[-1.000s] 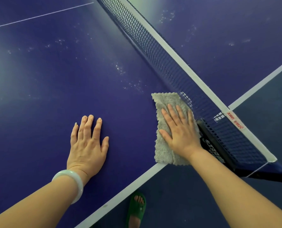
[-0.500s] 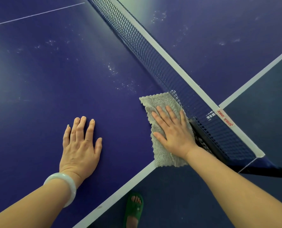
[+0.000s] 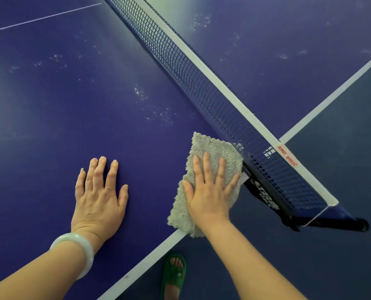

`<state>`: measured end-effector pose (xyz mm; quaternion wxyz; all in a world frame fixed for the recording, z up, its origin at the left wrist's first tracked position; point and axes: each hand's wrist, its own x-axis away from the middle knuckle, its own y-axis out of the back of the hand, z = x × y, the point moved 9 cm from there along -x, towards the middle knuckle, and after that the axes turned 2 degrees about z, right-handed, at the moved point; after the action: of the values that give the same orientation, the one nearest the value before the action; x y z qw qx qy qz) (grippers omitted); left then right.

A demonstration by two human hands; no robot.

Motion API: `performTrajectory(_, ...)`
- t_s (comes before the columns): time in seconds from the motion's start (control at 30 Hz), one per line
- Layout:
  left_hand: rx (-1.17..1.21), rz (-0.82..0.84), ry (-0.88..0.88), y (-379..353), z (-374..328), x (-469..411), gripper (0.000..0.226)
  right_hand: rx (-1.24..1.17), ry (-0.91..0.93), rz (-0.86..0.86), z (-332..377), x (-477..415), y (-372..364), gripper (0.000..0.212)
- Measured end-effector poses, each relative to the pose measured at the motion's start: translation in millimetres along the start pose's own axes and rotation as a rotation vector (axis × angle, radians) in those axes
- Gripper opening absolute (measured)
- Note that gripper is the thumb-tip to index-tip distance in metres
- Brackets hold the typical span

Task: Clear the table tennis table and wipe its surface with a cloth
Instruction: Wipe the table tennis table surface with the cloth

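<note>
right hand (image 3: 209,191), fingers spread, pressing grey cloth (image 3: 210,148) flat on table (image 3: 50,105) beside net (image 3: 191,70); left hand (image 3: 99,198) flat, fingers straight

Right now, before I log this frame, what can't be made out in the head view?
All in the head view:
1. Surface of the table under the cloth and right hand: covered, so whether it is clean is unknown.
2. Both table ends: cut off by the frame edges, so whether they are cleared is unknown.
3. Surface under the left hand: hidden by the palm.
4. Green sandal: heel cut off by the bottom edge.
</note>
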<state>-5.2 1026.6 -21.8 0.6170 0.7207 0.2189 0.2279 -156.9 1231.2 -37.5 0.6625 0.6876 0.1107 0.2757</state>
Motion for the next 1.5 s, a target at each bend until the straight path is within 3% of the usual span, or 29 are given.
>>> performTrajectory(0.5,0.009,0.004,0.005,1,-1,0,0.068,0.024,0.059,0.014,-20,-4,-1,0.072)
performTrajectory(0.73,-0.02,0.022,0.002,0,0,0,0.067,-0.013,0.017,0.024,3,-93,32,0.072)
performTrajectory(0.8,-0.019,0.021,0.001,0,0,0,0.067,-0.017,0.109,0.02,32,-106,32,0.069)
performTrajectory(0.9,-0.025,0.029,-0.001,0,1,0,0.066,0.037,0.443,0.009,76,-80,23,0.065)
performTrajectory(0.97,-0.022,0.034,-0.003,-1,1,0,0.066,0.049,0.541,0.019,67,-61,19,0.065)
performTrajectory(1.17,-0.036,0.04,0.008,-2,0,-1,0.065,0.038,0.2,-0.012,-13,-96,34,0.072)
performTrajectory(1.3,-0.06,0.044,0.008,-2,1,-2,0.065,-0.023,0.165,-0.013,23,-142,48,0.074)
performTrajectory(1.5,-0.06,0.07,-0.002,-3,0,-1,0.065,-0.025,0.171,-0.047,73,-119,34,0.076)
